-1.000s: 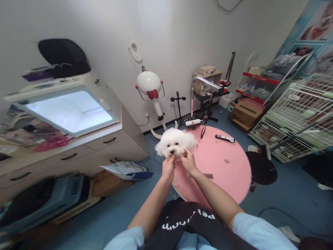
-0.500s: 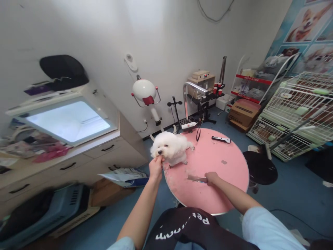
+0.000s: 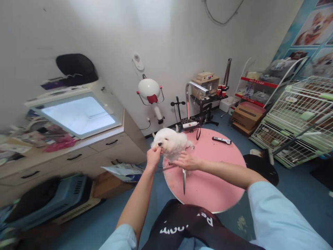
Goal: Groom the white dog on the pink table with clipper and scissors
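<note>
A fluffy white dog (image 3: 170,140) sits at the left edge of a round pink grooming table (image 3: 215,187), facing left. My left hand (image 3: 154,156) is closed at the dog's muzzle, holding it by the chin; the fingertips are partly lost in the fur. My right hand (image 3: 187,161) is at the dog's chest, fingers stretched toward the fur. From this hand hang the grooming scissors (image 3: 184,182), their blades pointing back toward me over the table. The hand covers their handles.
A hair clipper (image 3: 221,140) lies on the table's far right, and a white tool (image 3: 190,125) by the far edge. Behind stand a curved metal arm (image 3: 187,97) and a white dryer (image 3: 149,91). A black stool (image 3: 260,169) and wire cages (image 3: 288,118) are at right.
My right hand has moved left from the table's middle to the dog's chest, and the scissors have swung from pointing left to pointing toward me. My left hand stays at the muzzle.
</note>
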The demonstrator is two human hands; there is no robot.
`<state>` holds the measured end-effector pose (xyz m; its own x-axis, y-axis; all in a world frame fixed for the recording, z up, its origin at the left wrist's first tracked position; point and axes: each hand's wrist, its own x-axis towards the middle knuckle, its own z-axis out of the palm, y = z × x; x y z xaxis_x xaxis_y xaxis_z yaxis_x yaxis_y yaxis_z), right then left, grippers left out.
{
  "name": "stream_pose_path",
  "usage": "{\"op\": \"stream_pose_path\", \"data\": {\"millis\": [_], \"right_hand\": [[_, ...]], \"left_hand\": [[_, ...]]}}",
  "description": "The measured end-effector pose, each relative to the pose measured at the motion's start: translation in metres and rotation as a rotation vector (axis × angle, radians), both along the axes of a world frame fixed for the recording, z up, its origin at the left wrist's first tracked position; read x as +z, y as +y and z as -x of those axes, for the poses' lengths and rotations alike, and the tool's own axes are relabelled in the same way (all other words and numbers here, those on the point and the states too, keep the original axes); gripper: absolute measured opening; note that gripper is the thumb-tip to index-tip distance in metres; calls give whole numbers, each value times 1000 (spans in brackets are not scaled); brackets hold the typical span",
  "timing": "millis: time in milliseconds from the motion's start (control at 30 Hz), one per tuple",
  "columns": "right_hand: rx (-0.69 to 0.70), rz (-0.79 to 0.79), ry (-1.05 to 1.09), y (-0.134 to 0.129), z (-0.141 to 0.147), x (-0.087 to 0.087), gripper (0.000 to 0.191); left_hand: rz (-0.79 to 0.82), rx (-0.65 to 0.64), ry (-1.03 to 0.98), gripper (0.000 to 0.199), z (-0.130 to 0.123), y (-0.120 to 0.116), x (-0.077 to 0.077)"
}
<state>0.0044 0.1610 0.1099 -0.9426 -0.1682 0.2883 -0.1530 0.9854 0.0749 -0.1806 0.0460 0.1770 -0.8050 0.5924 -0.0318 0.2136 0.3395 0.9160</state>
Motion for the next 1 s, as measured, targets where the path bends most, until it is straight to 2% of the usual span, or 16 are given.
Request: {"op": "stream_pose_path", "data": {"millis": [67,133,267,300,400,433,600,633,733,800,933,1000], "right_hand": [[-117,-81,49,15,8,16,34],[-149,-134,-36,24,8,19,28],[91,-144,-180,28,3,10,25],[80,-138,-152,29,3,9,25],[-109,-123,-68,32,6,14,24],[-128,-119,-90,32,7,16,23],[140,-112,-311,25,6,17,16],[135,-111,-300,26,8,18,18],[-2,-114,-226,33,16,21,26],[-35,-117,-231,35,18,19,25],[118,-117,-313,25,16,10,19],[115,-114,-290,26,18,13,21]], "left_hand": [[-4,-5,21,22,-1,2,2],[-18,2,35,22,-2,3,2],[-21,-7,63,24,-3,5,2],[-17,-16,70,25,-3,5,2],[-10,-35,80,25,-2,6,1],[-14,-41,78,26,-2,6,0],[-19,-55,66,26,-2,6,-5],[-17,-55,64,26,-1,6,-6],[-31,-69,57,26,-2,6,-9],[-37,-69,52,26,-3,6,-9],[-49,-29,33,27,-5,4,-8],[-48,-23,25,27,-7,3,-7]]}}
